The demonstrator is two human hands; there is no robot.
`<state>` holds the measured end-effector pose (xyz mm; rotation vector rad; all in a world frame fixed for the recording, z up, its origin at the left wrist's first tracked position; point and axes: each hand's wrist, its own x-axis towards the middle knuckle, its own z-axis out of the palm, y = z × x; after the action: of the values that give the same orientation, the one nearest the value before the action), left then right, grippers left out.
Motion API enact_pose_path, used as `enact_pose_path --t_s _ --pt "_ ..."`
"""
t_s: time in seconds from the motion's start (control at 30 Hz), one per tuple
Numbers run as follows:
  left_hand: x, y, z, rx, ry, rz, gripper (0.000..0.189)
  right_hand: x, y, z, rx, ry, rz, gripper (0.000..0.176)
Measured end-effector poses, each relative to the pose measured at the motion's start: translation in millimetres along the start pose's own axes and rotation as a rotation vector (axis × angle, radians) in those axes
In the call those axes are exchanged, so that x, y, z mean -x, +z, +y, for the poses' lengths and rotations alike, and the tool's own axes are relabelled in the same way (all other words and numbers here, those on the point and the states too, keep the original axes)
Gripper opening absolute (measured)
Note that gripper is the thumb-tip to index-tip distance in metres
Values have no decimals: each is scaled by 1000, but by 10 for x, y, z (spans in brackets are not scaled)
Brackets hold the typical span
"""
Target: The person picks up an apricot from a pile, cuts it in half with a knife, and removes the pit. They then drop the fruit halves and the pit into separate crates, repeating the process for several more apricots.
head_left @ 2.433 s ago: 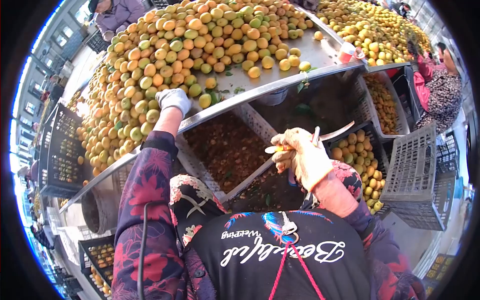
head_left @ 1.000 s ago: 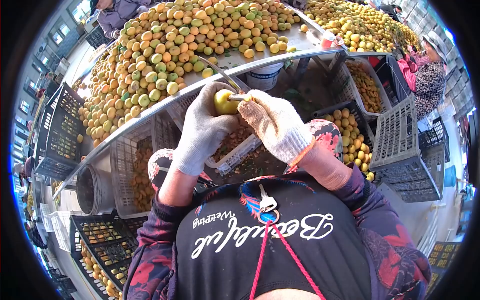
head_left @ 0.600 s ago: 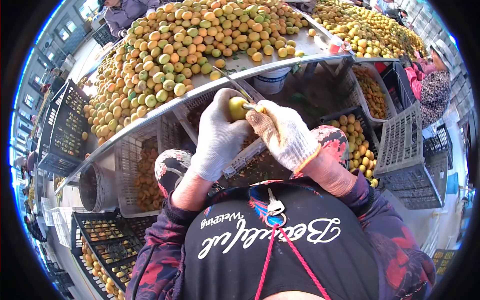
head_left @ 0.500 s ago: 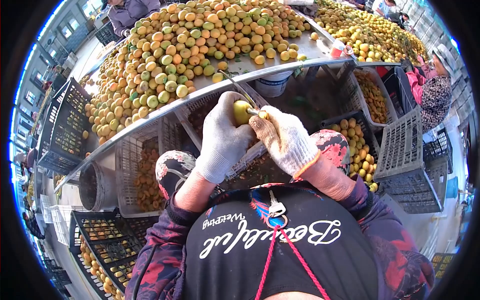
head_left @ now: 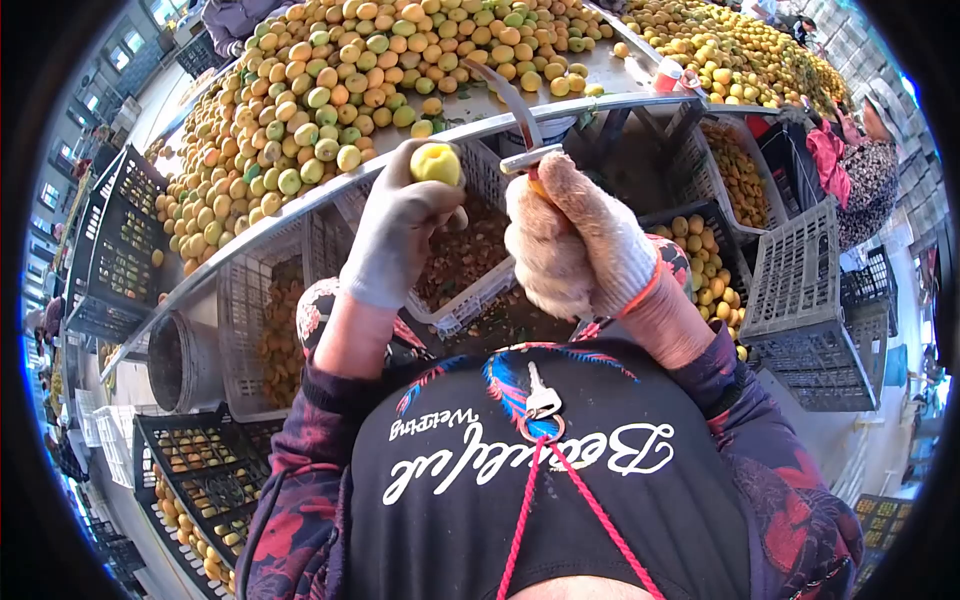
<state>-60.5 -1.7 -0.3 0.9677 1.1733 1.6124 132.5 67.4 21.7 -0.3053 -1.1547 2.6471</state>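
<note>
My left hand [head_left: 405, 220], in a pale work glove, is closed around a round yellow-green fruit [head_left: 436, 164] that looks like a persimmon. The top of the fruit shows a lighter, cut-looking patch. My right hand [head_left: 580, 235], also gloved, makes a fist round the handle of a curved knife [head_left: 515, 100]. Its long blade rises up and to the left, and a metal bar sits across its base. Most of the handle is hidden in my fist. The two hands are apart, and the blade does not touch the fruit.
A big heap of similar fruit [head_left: 330, 110] covers the metal-edged table [head_left: 625, 85] ahead. Below it stand crates of orange pieces [head_left: 735, 170] and a dark bucket [head_left: 185, 360]. A grey crate [head_left: 795, 275] is at right, black crates [head_left: 120, 230] at left. A person [head_left: 870, 190] sits at far right.
My hands have drawn apart; the knife has come away from the fruit and its blade now points upward. The left hand has turned, so the fruit's lighter top faces up.
</note>
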Motion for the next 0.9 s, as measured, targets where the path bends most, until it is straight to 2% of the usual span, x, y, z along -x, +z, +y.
enact_pose_path --t_s 0.03,0.1,0.17,0.2,0.23,0.3,0.43,0.6,0.63,0.7,0.8,0.9 --pt "-15 -19 -33 212 -40 13 42 -20 -25 -25 155 -75 90 53" --pt "-31 -11 -88 387 7 -56 43 4 8 6 420 -122 218 47" --pt "29 68 -34 351 5 -26 44 -9 29 57 587 -184 256 39" --pt "46 105 3 313 1 8 44 -75 -89 137 799 -244 290 33" --pt "33 98 -2 313 6 6 44 -75 -82 170 887 -272 331 29" --pt "17 70 -51 221 38 1 46 -175 -193 315 907 -487 287 30" --pt "33 109 -14 187 43 -9 48 -120 -213 272 1012 -399 287 28" --pt "75 232 -19 306 94 -4 48 -161 -245 305 1272 -645 386 24" --pt "87 253 -8 344 90 13 49 -143 -218 290 1271 -647 388 24" --pt "6 190 -137 359 126 -19 49 -101 -126 243 1201 -360 435 27" --pt "-5 316 -117 381 203 -33 40 -139 -108 285 1034 -393 384 29" --pt "-3 450 -99 424 137 39 40 -204 -97 360 915 -393 422 33"
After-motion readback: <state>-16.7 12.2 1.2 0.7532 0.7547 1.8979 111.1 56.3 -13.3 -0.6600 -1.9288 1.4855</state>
